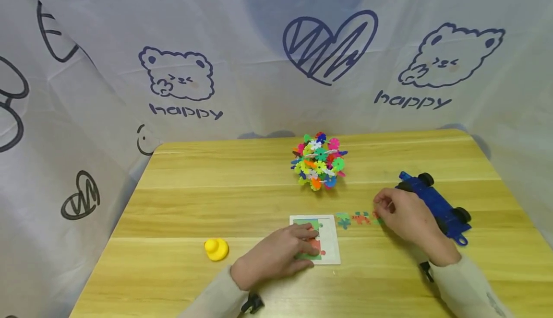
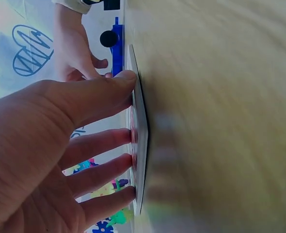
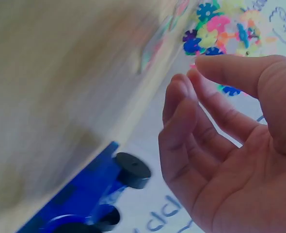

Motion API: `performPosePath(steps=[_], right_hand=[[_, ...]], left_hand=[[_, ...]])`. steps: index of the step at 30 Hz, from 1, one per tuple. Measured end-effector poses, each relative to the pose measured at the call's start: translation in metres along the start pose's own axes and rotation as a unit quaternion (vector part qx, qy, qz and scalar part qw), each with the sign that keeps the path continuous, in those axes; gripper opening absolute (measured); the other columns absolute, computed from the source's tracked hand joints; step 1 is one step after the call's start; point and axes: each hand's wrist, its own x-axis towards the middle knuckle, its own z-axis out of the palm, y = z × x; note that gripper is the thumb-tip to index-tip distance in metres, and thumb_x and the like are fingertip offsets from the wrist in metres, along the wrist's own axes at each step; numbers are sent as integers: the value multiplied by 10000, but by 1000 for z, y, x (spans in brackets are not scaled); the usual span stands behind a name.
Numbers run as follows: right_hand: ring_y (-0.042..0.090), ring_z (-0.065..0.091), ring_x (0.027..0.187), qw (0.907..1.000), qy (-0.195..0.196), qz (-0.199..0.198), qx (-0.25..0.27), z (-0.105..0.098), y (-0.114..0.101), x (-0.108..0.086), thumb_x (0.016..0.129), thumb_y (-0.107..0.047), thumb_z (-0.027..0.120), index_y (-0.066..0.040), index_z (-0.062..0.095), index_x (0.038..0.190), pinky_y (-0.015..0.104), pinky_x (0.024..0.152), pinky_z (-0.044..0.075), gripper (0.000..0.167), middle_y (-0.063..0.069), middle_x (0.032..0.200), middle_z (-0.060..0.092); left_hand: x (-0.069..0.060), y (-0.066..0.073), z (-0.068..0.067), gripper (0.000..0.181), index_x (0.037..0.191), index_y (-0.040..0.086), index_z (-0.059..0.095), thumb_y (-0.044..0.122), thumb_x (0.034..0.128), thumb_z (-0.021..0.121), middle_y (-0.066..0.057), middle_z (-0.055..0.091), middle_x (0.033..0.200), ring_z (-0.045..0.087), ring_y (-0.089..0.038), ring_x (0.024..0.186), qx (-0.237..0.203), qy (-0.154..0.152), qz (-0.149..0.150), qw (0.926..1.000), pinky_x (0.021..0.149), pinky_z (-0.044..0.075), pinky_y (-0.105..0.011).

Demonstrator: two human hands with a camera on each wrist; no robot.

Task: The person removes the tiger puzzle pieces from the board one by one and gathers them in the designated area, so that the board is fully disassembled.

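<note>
My left hand rests with spread fingers on a white-framed jigsaw board that has green and red pieces fitted at its left. In the left wrist view, the thumb and fingertips press on the board from above. My right hand hovers over a row of loose puzzle pieces, its fingers bent and thumb near the index finger. No piece shows between them in the right wrist view. Near the board lie a green-blue puzzle piece and a red one; another is partly hidden by the right fingers.
A blue toy vehicle chassis with black wheels lies just right of the right hand. Behind the board stands a ball of colourful flower-shaped discs. A yellow rubber duck sits to the left. Printed cloth hangs behind the wooden table.
</note>
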Motion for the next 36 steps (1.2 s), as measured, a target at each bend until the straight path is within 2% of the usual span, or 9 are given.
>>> performPosePath(steps=[8, 16, 21, 25, 30, 36], right_hand=[[86, 609, 730, 9991, 99, -198, -355, 6, -36, -4, 957, -132, 820, -116, 783, 1015, 224, 599, 481, 71, -21, 870, 724], [88, 514, 690, 9982, -277, -246, -462, 26, -65, 0, 971, -189, 826, -136, 786, 1027, 241, 602, 433, 87, -52, 820, 640], [78, 527, 714, 9968, -546, -418, -413, 41, -74, 3, 980, -206, 823, -155, 791, 1007, 263, 640, 470, 67, -61, 847, 657], [64, 555, 749, 9955, -804, -469, -165, 50, -79, 7, 973, -188, 829, -153, 791, 1007, 258, 681, 491, 61, -67, 884, 686], [84, 560, 774, 9935, -1057, -414, 122, 55, -84, 14, 966, -180, 839, -156, 787, 1019, 264, 702, 493, 78, -66, 883, 686], [132, 546, 835, 9900, -1324, -455, 145, 58, -90, 20, 968, -148, 831, -128, 778, 1092, 314, 770, 506, 136, -25, 943, 669]], left_hand=[[-1, 0, -1, 305, 1309, 192, 813, 329, 1040, 764, -73, 658, 1562, 576, -259, 1519, -31, -77, -1, 10000, 1286, 464, -396], [0, 1, 0, 301, 1288, 211, 819, 357, 1028, 776, -44, 678, 1542, 610, -215, 1486, 257, -22, 0, 9997, 1243, 511, -377], [1, 2, 0, 299, 1288, 224, 819, 369, 1032, 769, -31, 685, 1532, 615, -203, 1480, 365, -48, 29, 9993, 1233, 521, -371], [0, 1, 1, 302, 1290, 221, 818, 370, 1033, 764, -38, 684, 1532, 619, -210, 1477, 341, -24, 53, 9994, 1243, 511, -373], [0, 0, 2, 299, 1281, 226, 825, 376, 1029, 766, -36, 684, 1527, 633, -208, 1460, 286, 36, 55, 9996, 1248, 505, -378], [0, -1, 1, 300, 1285, 245, 827, 386, 1027, 769, -23, 704, 1502, 651, -208, 1423, 399, 110, 144, 9990, 1224, 521, -362]])
